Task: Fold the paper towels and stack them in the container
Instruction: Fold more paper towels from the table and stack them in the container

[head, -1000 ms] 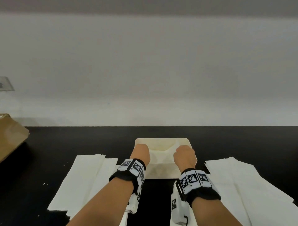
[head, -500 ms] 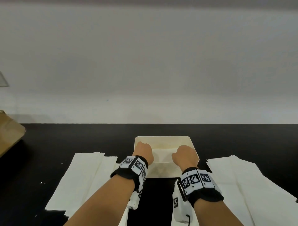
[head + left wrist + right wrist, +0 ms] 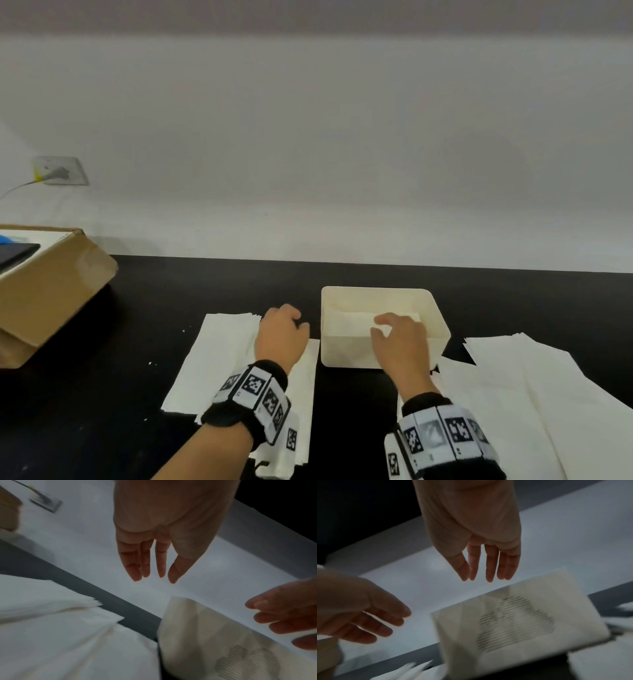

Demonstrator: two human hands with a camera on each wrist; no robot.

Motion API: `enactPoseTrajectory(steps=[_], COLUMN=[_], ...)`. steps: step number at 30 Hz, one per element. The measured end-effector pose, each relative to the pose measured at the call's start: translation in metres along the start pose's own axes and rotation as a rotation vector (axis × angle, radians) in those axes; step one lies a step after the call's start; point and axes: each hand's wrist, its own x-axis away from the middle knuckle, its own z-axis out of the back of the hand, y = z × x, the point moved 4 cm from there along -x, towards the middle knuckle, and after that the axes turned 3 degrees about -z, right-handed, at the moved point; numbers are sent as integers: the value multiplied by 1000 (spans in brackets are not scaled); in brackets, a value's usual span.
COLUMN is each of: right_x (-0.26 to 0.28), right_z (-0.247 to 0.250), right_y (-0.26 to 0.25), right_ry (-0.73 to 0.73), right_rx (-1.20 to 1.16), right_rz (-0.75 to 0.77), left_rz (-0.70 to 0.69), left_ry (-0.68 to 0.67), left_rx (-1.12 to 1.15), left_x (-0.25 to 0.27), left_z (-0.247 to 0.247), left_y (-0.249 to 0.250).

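A cream rectangular container stands on the black table with folded white towels inside it. My left hand hovers over the far end of the left stack of flat paper towels, just left of the container. The left wrist view shows it with relaxed, nearly straight fingers and nothing in them. My right hand hangs over the container's near wall. In the right wrist view its fingers are loose and empty above the container.
A second spread of paper towels lies to the right of the container. A tilted cardboard box sits at the table's far left. A wall socket with a cable is above it. The white wall runs along the table's back edge.
Both hands have come out of the container. The left one moved left over the left towel stack, the right one drew back to the near wall. The head view has swung left.
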Motion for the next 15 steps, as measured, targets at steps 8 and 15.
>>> enactPoseTrajectory(steps=[8,15], right_x=[80,105], right_z=[-98,-131], right_y=[-7,-5], right_ry=[-428,-418], right_rx=[-50,-110], right_rz=[-97,-311], left_rz=[235,212], left_ry=[-222,-303], left_rx=[-103,-99], left_x=[58,94], left_z=[12,7], left_y=[-89,-101])
